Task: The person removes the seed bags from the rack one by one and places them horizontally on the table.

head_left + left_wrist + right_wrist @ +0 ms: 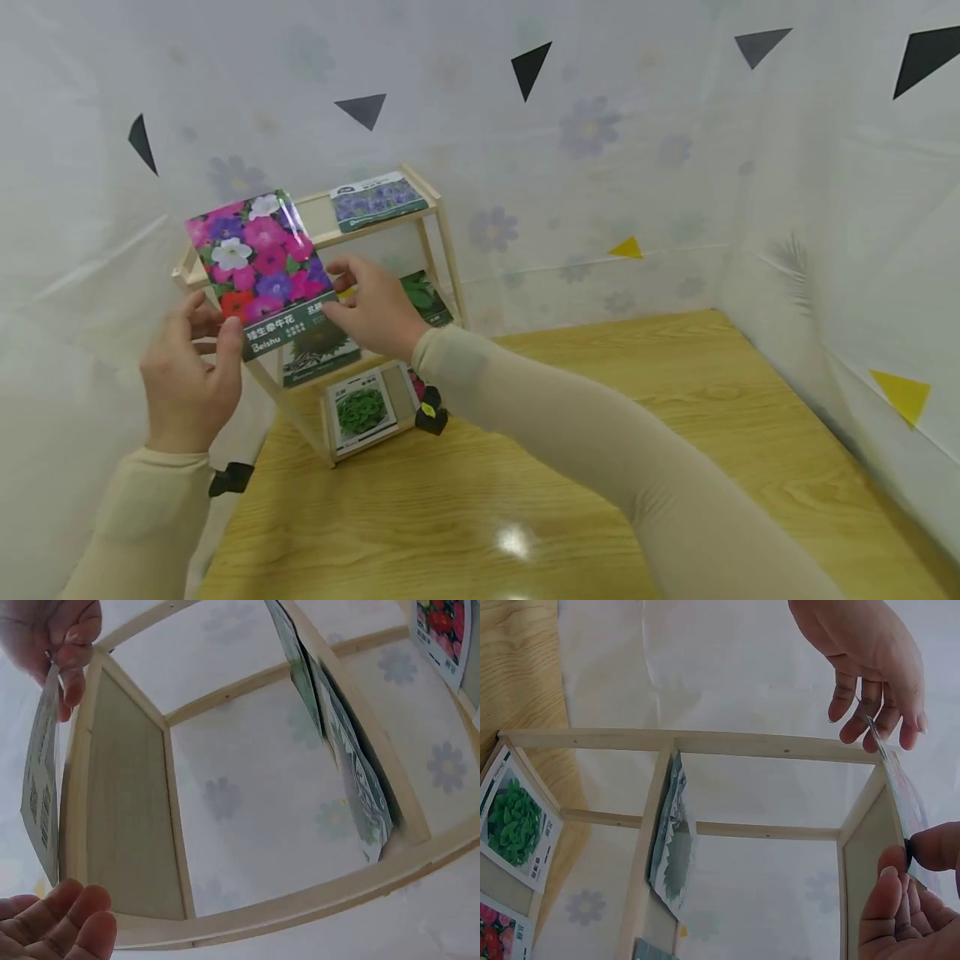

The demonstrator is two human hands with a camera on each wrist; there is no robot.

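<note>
A seed packet (262, 258) printed with pink, white and purple flowers is held up, tilted, over the left part of the wooden shelf (442, 258). My right hand (378, 304) pinches its right edge between thumb and fingers, which the right wrist view also shows. At the opposite edge is my left hand (191, 375), its fingers loosely extended around that side. In the right wrist view the left hand's fingers (870, 701) meet the packet's edge, while its thumb stands apart. The left wrist view shows the packet's printed back (41, 780).
On the shelf's top tier lies a purple-flower packet (378, 200). The middle tier holds a dark packet (318, 346) and a green-leaf packet (423, 296). Below sits a leafy green packet (362, 412). The shelf stands on a wood-grain table (600, 450) before a patterned curtain (480, 150).
</note>
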